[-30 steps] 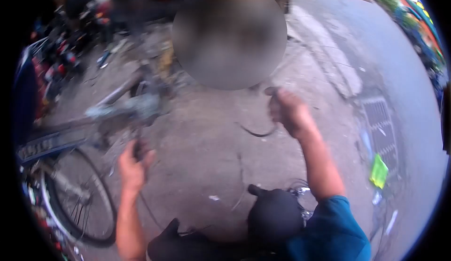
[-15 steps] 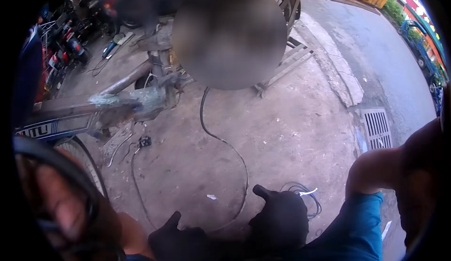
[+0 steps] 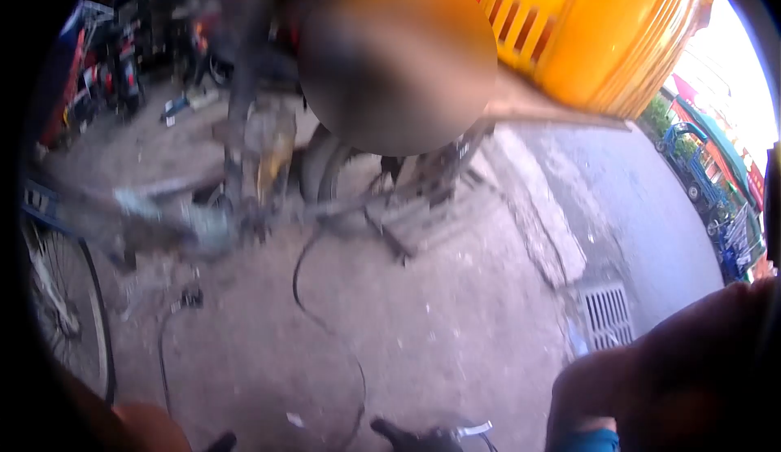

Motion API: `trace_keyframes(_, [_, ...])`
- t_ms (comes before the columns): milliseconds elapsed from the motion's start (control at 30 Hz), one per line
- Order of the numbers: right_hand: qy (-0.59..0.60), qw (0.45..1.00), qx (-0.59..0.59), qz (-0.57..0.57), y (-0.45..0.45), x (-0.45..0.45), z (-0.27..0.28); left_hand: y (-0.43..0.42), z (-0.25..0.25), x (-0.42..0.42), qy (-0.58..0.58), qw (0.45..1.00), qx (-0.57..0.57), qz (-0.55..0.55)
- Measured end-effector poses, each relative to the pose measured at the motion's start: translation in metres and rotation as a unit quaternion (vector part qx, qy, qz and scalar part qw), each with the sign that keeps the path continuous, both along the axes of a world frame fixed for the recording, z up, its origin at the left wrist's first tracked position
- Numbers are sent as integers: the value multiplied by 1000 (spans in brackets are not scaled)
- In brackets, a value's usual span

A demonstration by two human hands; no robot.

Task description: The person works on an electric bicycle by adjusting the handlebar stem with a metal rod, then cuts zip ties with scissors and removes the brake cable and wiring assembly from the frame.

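Both my arms are bent, with the hands past the edges of the view. My right arm (image 3: 651,371) runs up to the right edge in dark shade, with a bit of blue sleeve (image 3: 596,441) below the elbow. At the lower left only a patch of my left arm (image 3: 150,427) shows. What either hand holds cannot be seen. Between the arms, at the bottom edge, are two dark shapes (image 3: 415,437) of my lower body; whether they are knees or shoes is unclear. A dark cable (image 3: 297,281) curves over the concrete ground (image 3: 455,322) before me.
A bicycle wheel (image 3: 98,322) stands at the left below a blurred metal frame (image 3: 179,216). A yellow slatted crate (image 3: 594,37) rests on a board at the top right. Right of the ground lie a drain grate (image 3: 608,316) and a road (image 3: 634,208). A round blur hides the top middle.
The view has tilted up and turned right, so the ground things sit lower and further left. The blurred left hand beside a black loop has left the frame. More of the yellow crate shows.
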State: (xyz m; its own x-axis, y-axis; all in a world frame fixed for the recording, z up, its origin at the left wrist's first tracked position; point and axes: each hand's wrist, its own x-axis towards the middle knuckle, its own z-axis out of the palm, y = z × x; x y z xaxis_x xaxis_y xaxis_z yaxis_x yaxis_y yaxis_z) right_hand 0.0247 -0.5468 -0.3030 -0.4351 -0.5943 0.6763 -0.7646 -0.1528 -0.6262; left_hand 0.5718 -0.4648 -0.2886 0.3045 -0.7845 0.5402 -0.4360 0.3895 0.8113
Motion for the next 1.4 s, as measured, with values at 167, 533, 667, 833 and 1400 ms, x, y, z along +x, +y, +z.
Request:
trace_keyframes(167, [-10, 1000, 18, -10, -13, 5, -30, -6, -18, 10, 22, 999, 24, 2])
trace_keyframes(533, [-11, 1000, 3, 13, -18, 26, -43, 7, -31, 16, 36, 998, 42, 17])
trace_keyframes(667, [-19, 1000, 17, -14, -13, 27, -30, -9, -24, 27, 40, 997, 73, 8])
trace_keyframes(833, [-13, 999, 25, -24, -8, 19, -18, -3, -30, 35, 44, 995, 92, 4])
trace_keyframes(1400, [-15, 998, 35, -47, 6, -10, -25, 2, -29, 40, 26, 994, 102, -1])
